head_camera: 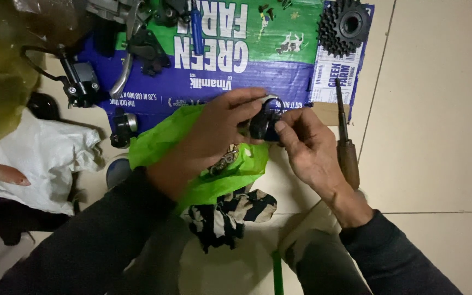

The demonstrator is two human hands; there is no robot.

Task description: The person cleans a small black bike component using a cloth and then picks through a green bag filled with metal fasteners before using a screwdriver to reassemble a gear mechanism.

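Black round part point(261, 127) with a metal ring sits pinched between both hands above the green plastic bag point(192, 158) (centre frame), left hand point(208, 142) gripping from 9 o'clock, right hand point(310, 150) from 3 o'clock, equally near.

The small dark rounded part with a shiny metal ring on top point(265, 121) is held above the tiled floor, just in front of the flattened cardboard box. It is tilted, and fingers cover most of its sides. Its lower half looks black and glossy.
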